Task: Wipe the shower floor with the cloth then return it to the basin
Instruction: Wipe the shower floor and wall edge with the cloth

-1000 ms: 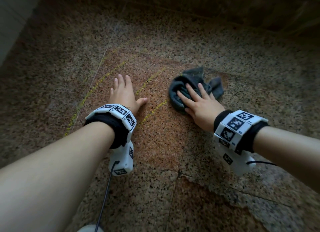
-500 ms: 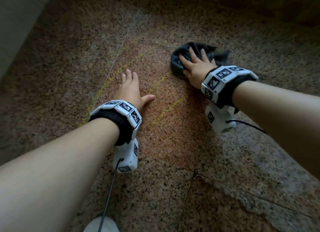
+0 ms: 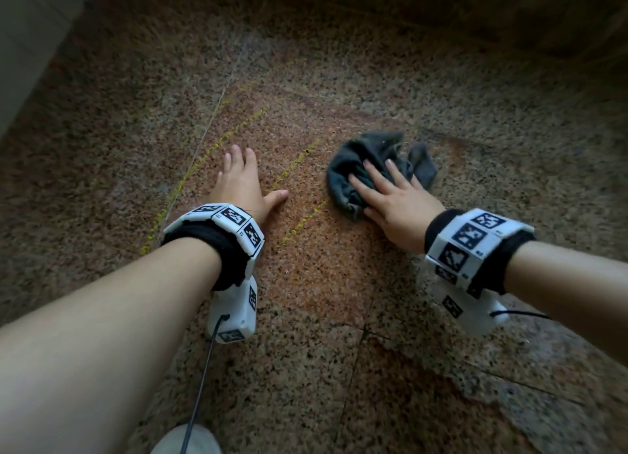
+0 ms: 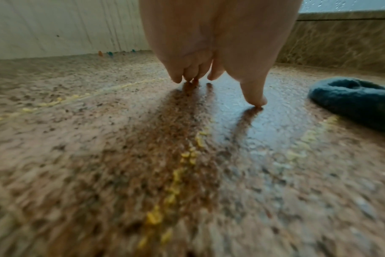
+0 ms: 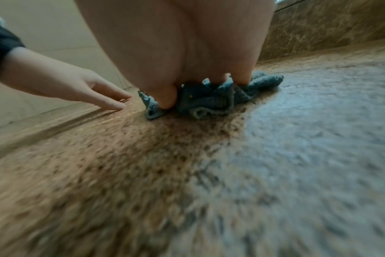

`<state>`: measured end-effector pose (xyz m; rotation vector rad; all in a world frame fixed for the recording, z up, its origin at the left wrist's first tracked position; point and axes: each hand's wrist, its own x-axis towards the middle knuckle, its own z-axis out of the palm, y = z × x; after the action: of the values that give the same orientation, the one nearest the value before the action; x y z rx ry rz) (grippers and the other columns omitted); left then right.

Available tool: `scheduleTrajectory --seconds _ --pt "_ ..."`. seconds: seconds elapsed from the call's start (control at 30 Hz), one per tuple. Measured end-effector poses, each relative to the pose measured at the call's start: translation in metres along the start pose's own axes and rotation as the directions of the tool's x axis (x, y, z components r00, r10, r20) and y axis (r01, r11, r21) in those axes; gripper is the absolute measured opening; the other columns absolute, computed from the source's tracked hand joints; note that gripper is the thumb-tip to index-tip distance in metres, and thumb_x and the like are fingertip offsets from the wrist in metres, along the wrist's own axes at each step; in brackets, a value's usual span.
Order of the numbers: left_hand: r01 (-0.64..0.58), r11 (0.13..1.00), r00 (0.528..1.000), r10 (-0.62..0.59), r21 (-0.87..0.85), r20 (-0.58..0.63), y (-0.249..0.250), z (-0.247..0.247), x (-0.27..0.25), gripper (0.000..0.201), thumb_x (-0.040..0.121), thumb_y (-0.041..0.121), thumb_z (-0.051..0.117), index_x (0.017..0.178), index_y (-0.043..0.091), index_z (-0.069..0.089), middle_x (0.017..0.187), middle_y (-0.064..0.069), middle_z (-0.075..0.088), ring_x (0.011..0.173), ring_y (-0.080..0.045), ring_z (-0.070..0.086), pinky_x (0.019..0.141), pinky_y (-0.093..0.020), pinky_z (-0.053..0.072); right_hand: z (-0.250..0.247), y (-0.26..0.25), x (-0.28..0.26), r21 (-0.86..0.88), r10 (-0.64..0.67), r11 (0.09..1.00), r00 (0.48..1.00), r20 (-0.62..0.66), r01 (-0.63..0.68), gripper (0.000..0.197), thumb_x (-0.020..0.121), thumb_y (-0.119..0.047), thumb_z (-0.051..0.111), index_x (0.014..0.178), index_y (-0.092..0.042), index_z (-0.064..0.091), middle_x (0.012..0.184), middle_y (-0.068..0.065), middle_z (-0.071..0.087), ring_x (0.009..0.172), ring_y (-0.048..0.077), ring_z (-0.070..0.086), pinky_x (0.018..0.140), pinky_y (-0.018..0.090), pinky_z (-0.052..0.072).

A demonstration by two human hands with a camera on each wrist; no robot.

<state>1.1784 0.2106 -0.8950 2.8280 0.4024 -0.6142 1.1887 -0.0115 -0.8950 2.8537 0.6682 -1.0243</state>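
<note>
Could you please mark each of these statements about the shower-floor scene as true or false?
1. The right hand presses on the dark blue-grey cloth with straight fingers. True.
2. The left hand grips one end of the cloth. False: it rests on the bare speckled stone floor, apart from the cloth.
3. The cloth lies bunched and crumpled on the floor. True.
4. The cloth is already back in the basin. False: it is on the floor, and no basin shows in any view.
5. Yellow dotted marks run across the floor between the two hands. True.
</note>
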Motion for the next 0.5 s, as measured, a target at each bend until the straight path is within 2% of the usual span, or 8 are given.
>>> scheduleTrajectory --seconds 0.2,0.5 --pt "0.023 0.999 1.000 -0.023 -0.030 0.006 -0.004 0.002 -0.002 0.093 0.085 0.048 0.059 0.150 0.008 0.006 0.158 -0.011 -0.003 0.146 -0.025 0.001 0.117 -0.038 0.013 -0.003 -0.002 0.001 0.031 0.008 0.999 1.000 0.018 -0.008 0.053 0.102 -0.040 0.018 0.149 -0.036 -0.007 0.158 -0.004 -0.016 0.146 0.028 -0.014 0.117 0.049 0.004" --pt "0.011 0.998 1.000 -0.010 -0.057 0.022 -0.013 0.004 -0.004 0.092 0.086 0.049 0.057 0.150 0.008 0.006 0.158 -0.010 -0.005 0.147 -0.024 -0.001 0.116 -0.037 0.012 -0.043 -0.018 0.071 0.142 0.083 0.988 0.992 -0.098 -0.068 0.053 0.100 -0.040 0.028 0.149 -0.041 0.006 0.159 -0.005 -0.009 0.146 0.033 -0.010 0.114 0.057 0.006"
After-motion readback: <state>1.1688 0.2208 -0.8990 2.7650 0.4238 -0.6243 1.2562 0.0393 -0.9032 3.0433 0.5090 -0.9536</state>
